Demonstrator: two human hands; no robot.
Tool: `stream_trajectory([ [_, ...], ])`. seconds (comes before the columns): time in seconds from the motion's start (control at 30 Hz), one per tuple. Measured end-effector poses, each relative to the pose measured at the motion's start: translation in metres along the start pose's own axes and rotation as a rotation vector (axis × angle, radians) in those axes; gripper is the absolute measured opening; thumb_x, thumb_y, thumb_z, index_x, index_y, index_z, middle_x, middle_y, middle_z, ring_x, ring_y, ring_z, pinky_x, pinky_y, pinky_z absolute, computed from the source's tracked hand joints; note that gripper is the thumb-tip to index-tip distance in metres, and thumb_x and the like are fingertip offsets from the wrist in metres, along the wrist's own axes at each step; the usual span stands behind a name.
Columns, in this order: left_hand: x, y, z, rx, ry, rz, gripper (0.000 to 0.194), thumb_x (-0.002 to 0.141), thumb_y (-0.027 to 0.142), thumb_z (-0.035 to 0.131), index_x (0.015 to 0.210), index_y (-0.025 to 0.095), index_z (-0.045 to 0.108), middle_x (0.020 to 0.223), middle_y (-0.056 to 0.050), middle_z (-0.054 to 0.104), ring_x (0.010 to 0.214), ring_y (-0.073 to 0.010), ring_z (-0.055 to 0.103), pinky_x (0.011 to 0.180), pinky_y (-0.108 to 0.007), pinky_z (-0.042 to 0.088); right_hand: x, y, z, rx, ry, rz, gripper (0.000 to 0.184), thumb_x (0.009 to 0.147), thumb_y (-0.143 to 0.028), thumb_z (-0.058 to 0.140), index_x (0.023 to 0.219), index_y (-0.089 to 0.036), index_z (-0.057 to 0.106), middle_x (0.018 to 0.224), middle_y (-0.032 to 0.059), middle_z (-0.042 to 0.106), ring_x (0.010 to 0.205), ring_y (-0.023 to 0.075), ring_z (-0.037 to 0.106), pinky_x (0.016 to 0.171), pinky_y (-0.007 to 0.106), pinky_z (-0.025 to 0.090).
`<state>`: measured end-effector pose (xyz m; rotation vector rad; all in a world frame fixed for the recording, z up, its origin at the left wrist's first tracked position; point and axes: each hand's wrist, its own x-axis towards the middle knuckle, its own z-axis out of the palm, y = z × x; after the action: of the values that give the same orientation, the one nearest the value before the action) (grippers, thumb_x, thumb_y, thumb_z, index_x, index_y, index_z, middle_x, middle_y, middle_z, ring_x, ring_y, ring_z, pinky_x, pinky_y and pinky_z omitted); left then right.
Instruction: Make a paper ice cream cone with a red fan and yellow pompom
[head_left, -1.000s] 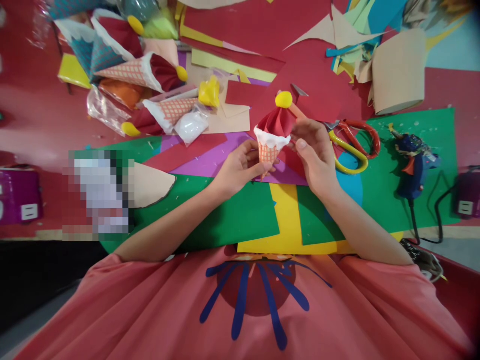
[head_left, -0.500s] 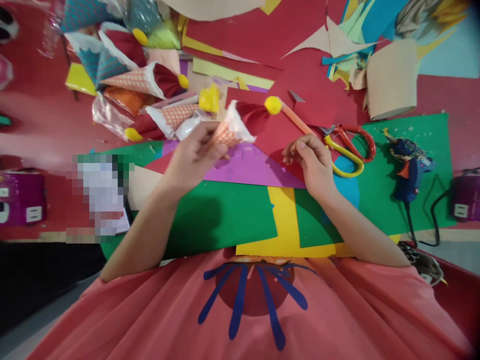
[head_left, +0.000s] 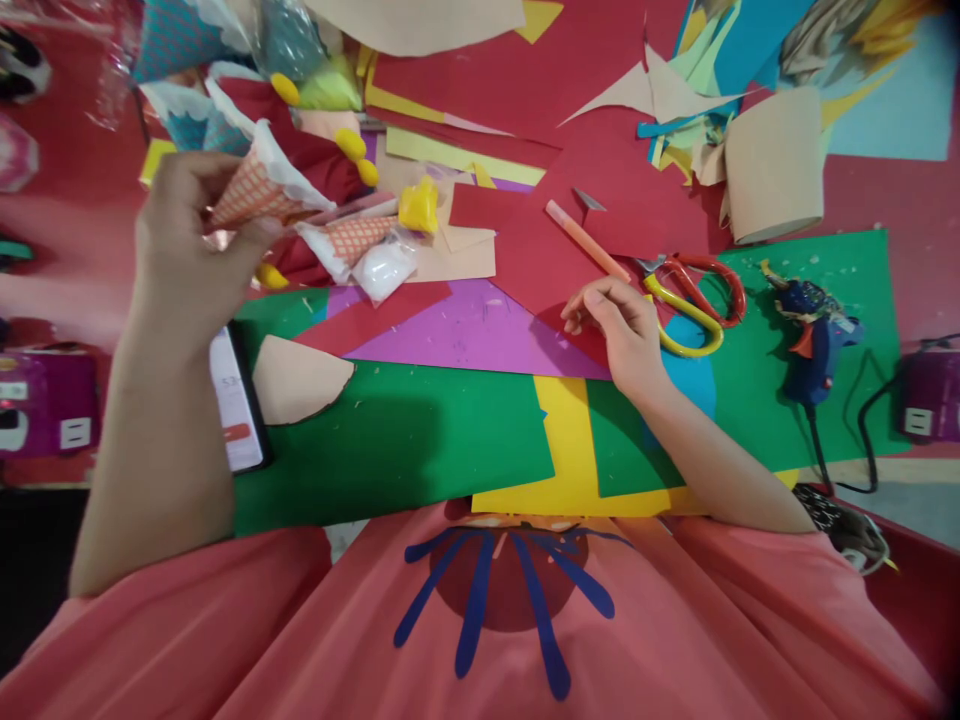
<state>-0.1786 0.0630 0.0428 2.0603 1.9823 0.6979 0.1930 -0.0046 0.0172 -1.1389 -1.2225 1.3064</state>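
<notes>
My left hand is at the left, thumb and fingers closed around an orange-checked cone with a frilly white rim and a dark red top. It is held over a pile of similar cones with yellow ball tips; a second checked cone lies just right of it. My right hand rests on the coloured sheets, fingers loosely curled in, with nothing visible in them. Beside it are scissors with one red and one yellow handle. A thin orange stick lies just beyond its fingers.
A blue glue gun with a black cord lies on a green sheet at right. A phone and a beige paper piece are at left. Farther back are a beige paper tube, paper scraps and a bag of white stuffing.
My left hand has carried the checked cone left and slightly up, from the middle of the table to the pile of cones. My right hand has hardly moved.
</notes>
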Motion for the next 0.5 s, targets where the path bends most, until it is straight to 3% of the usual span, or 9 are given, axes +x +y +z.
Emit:
stream_trajectory([
  [0.13,-0.001,0.001,-0.002,-0.082,-0.065,-0.067,0.040,0.092,0.029,0.059,0.129,0.021,0.044,0.137,0.003,0.059,0.120,-0.0131,0.059,0.111,-0.036,0.049,0.000,-0.001,0.000,-0.022,0.005,0.017,0.038,0.086,-0.056,0.062,0.075,-0.020,0.062,0.070,-0.0022,0.066,0.060,0.0075,0.060,0.059,0.023,0.050],
  [0.23,-0.004,0.000,-0.008,0.073,-0.077,-0.125,0.046,0.089,0.017,0.059,0.132,0.023,0.044,0.139,0.006,0.056,0.127,-0.0143,0.052,0.115,-0.037,0.044,0.000,-0.002,0.000,-0.008,0.005,0.014,0.038,0.085,-0.057,0.063,0.074,-0.020,0.063,0.068,-0.0024,0.066,0.059,0.0075,0.061,0.058,0.023,0.050],
  [0.3,-0.004,-0.003,-0.013,0.177,-0.033,-0.094,0.049,0.085,0.014,0.061,0.130,0.023,0.046,0.139,0.006,0.052,0.131,-0.0162,0.046,0.118,-0.037,0.038,0.000,-0.002,0.000,-0.002,0.000,0.014,0.037,0.086,-0.055,0.063,0.074,-0.020,0.063,0.068,-0.0022,0.066,0.059,0.0074,0.060,0.059,0.022,0.050],
  [0.4,-0.007,0.003,-0.015,0.171,0.112,0.201,0.059,0.072,0.011,0.064,0.128,0.021,0.048,0.135,0.004,0.050,0.129,-0.0181,0.045,0.115,-0.036,0.041,0.000,-0.002,0.000,-0.003,-0.005,0.010,0.037,0.087,-0.054,0.062,0.074,-0.019,0.063,0.067,-0.0018,0.066,0.059,0.0075,0.060,0.058,0.022,0.050],
  [0.5,-0.015,0.032,-0.008,0.072,0.273,0.523,0.051,0.080,0.022,0.058,0.131,0.018,0.051,0.136,-0.002,0.052,0.129,-0.0219,0.047,0.113,-0.041,0.042,0.001,-0.003,0.000,-0.044,-0.018,-0.004,0.039,0.088,-0.055,0.060,0.074,-0.019,0.063,0.071,-0.0006,0.067,0.061,0.0081,0.060,0.060,0.023,0.051],
])
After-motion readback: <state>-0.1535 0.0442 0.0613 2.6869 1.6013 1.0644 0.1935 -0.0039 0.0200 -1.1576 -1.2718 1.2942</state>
